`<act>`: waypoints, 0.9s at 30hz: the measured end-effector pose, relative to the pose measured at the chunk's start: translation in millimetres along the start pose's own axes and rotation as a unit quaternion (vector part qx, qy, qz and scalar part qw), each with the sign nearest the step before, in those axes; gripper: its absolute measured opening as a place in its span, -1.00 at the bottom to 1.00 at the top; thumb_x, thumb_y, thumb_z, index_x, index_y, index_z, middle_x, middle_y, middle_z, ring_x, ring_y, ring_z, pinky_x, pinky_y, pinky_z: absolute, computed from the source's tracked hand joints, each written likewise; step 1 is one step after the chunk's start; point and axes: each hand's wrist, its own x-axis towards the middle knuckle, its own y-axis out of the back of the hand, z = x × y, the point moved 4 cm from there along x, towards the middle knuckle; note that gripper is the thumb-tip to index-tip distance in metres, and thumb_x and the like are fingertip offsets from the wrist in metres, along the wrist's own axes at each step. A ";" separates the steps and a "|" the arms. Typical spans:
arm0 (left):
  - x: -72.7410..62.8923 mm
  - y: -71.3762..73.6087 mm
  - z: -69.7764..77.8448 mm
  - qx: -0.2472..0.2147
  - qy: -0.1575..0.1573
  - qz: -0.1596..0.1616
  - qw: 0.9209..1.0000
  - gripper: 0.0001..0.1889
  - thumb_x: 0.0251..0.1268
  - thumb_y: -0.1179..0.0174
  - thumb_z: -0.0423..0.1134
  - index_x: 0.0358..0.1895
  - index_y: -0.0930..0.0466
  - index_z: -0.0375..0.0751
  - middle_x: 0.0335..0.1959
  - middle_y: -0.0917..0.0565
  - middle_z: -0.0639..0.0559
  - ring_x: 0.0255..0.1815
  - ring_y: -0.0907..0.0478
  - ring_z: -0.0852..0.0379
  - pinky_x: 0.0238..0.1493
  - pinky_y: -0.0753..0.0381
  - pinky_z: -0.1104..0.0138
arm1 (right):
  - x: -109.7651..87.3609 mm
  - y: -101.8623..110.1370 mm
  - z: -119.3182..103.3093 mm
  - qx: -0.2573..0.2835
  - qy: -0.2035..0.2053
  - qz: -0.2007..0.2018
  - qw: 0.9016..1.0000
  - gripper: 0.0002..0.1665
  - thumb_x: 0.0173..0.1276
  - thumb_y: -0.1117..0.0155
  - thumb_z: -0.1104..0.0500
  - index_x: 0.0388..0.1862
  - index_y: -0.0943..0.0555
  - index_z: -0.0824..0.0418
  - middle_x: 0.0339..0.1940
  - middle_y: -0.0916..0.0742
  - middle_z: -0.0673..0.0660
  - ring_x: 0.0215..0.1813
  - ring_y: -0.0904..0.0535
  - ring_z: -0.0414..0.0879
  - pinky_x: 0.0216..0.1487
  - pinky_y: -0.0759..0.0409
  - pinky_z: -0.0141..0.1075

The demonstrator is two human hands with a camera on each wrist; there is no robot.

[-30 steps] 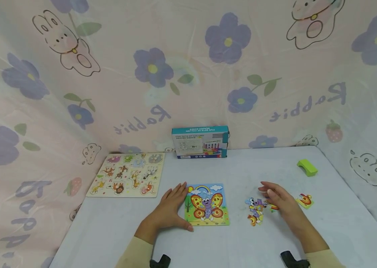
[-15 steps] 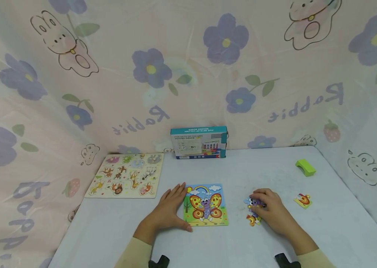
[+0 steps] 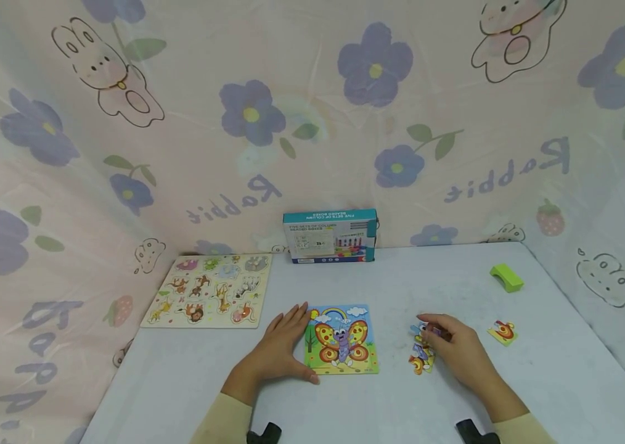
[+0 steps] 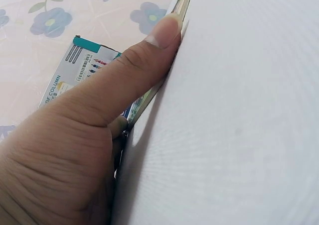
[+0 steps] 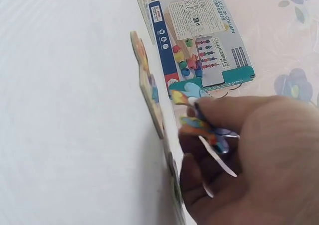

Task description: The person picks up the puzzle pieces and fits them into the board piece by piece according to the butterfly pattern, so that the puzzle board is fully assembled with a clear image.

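Observation:
A square butterfly jigsaw puzzle (image 3: pixel 342 339) lies flat at the middle of the table. My left hand (image 3: pixel 277 353) rests at its left side, fingers straight near the upper corner and thumb at the lower one. In the left wrist view the thumb (image 4: pixel 124 75) touches the board's edge. My right hand (image 3: pixel 457 348) pinches a colourful jigsaw piece (image 5: pixel 208 131) between thumb and fingers, just above the table; whether it is one piece or more I cannot tell. Beside those fingertips lies a small cluster of jigsaw pieces (image 3: pixel 419 361), partly hidden by the hand.
Another jigsaw piece (image 3: pixel 503 332) lies right of my right hand. A green arch block (image 3: pixel 506 278) sits farther back. An animal peg board (image 3: pixel 209 291) lies at the back left. A printed box (image 3: pixel 330 237) stands at the back against the patterned cloth (image 3: pixel 312 172).
My right hand has moved left from above the loose pieces to the cluster and now pinches a jigsaw piece there. The left hand has stayed at the puzzle.

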 end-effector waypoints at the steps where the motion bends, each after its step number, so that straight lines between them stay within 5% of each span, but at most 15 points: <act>1: 0.1 -0.1 -0.2 0.001 0.001 0.000 1.000 0.56 -0.27 -0.61 0.58 0.80 -0.04 -0.15 0.82 0.10 0.08 0.80 0.27 0.03 0.71 0.32 -0.02 | 0.0 0.6 0.1 0.007 -0.004 0.006 1.000 -0.68 0.63 -0.40 0.20 0.29 -0.74 0.12 -0.07 -0.76 -0.03 -0.08 -0.66 -0.12 -0.09 -0.68 -0.36; 6: 0.7 -1.0 -0.8 0.001 -0.002 0.002 1.000 0.56 -0.28 -0.60 0.59 0.80 -0.05 -0.15 0.82 0.09 0.06 0.80 0.27 0.03 0.71 0.31 -0.05 | 0.3 1.8 -0.3 0.071 -0.013 0.030 0.997 -0.78 0.62 -0.41 0.16 0.14 -0.73 0.21 -0.09 -0.78 0.07 -0.13 -0.67 -0.11 -0.20 -0.68 -0.37; 11: 1.1 -1.3 -1.8 0.002 -0.003 0.003 1.000 0.57 -0.29 -0.60 0.60 0.80 -0.06 -0.15 0.82 0.09 0.06 0.80 0.27 0.04 0.71 0.31 -0.05 | 0.0 2.2 -3.0 0.119 -0.007 0.032 0.992 -0.66 0.61 -0.41 0.22 0.28 -0.70 0.27 -0.04 -0.75 0.16 -0.13 -0.66 -0.15 -0.27 -0.64 -0.38; 18: 2.6 -2.1 -3.3 0.002 -0.007 0.002 1.000 0.59 -0.30 -0.63 0.56 0.79 -0.04 -0.21 0.82 0.08 0.02 0.80 0.24 0.00 0.71 0.26 -0.07 | 1.4 -2.2 -6.5 0.187 -0.040 0.021 0.981 -0.68 0.61 -0.42 0.22 0.21 -0.67 0.36 -0.07 -0.72 0.22 -0.13 -0.69 -0.14 -0.19 -0.73 -0.35; 27: 2.0 -2.1 -3.7 0.001 -0.006 0.002 1.000 0.59 -0.30 -0.60 0.59 0.80 -0.03 -0.18 0.83 0.10 0.04 0.80 0.27 0.05 0.71 0.30 -0.04 | 0.8 -18.3 -20.4 0.201 -0.058 -0.014 0.978 -0.71 0.56 -0.47 0.20 0.11 -0.65 0.33 -0.12 -0.72 0.23 -0.18 -0.67 -0.05 -0.19 -0.72 -0.33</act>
